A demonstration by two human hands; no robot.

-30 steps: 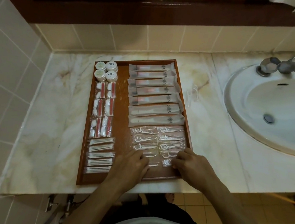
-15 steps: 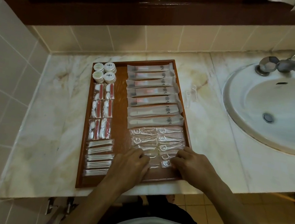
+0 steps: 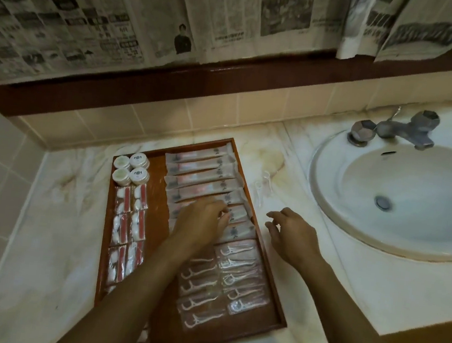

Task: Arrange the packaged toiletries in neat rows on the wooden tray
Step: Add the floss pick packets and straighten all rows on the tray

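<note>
With both arms reaching forward, the left hand rests on the long sachets stacked in the wooden tray, fingers curled at one pack's edge; whether it pinches the pack, cannot tell. Right hand hovers over the marble just right of the tray, fingers loosely spread, holding nothing. Floss-pick packets lie in the tray's near half.
</note>
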